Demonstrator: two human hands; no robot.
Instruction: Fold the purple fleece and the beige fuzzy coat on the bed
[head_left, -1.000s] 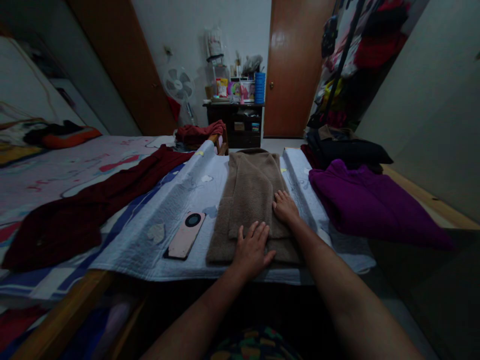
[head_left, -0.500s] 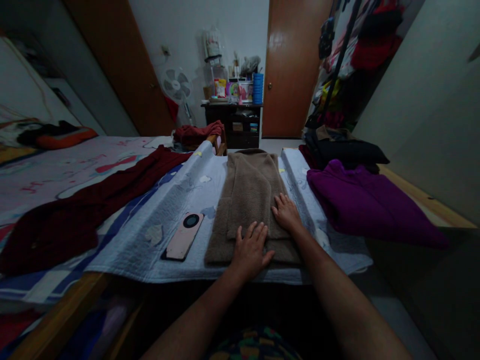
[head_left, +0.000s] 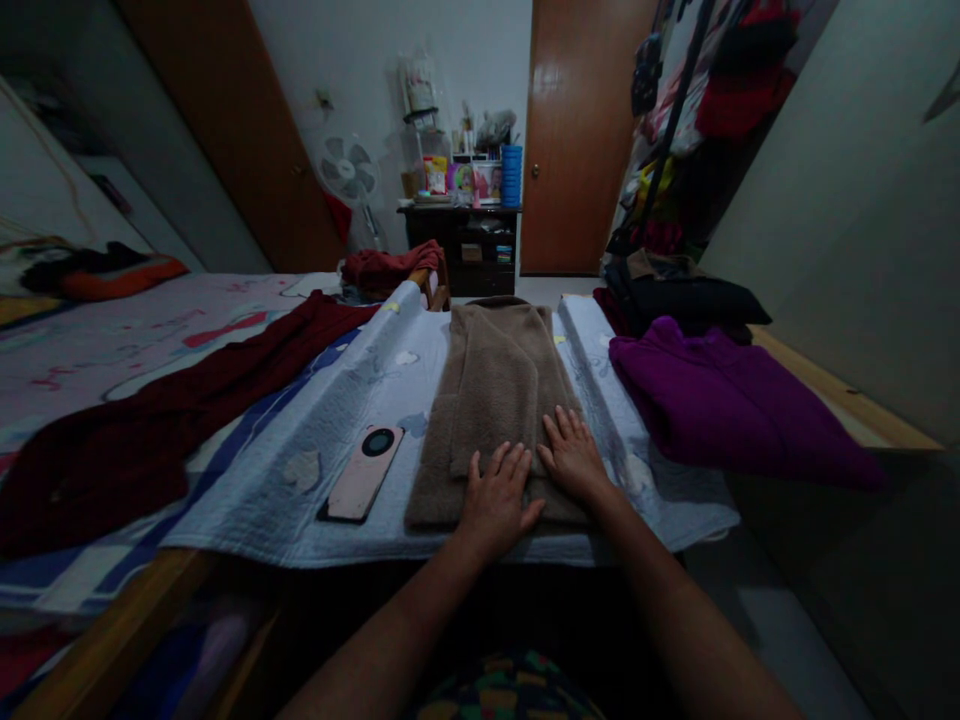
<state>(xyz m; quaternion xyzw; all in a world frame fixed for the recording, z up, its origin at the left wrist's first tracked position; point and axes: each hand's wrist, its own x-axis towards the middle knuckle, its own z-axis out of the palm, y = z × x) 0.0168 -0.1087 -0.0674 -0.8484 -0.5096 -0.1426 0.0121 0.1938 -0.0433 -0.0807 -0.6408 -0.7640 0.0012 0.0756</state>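
A brown fleecy garment, folded into a long rectangle, lies flat on a pale blue quilted cover in front of me. My left hand rests palm down on its near end, fingers spread. Beside it on the right, my right hand lies flat on the garment's right side near the edge, fingers also apart. Neither hand grips anything. A pink phone with a round black camera lies face down on the cover, left of the garment.
A folded purple garment lies to the right, in front of a stack of dark clothes. Dark red trousers stretch over the bed at left. Further back stand a fan and a dark cabinet.
My right hand has slid a little nearer to me along the garment, its fingers now more spread. My left hand stays in place, and the view has shifted slightly.
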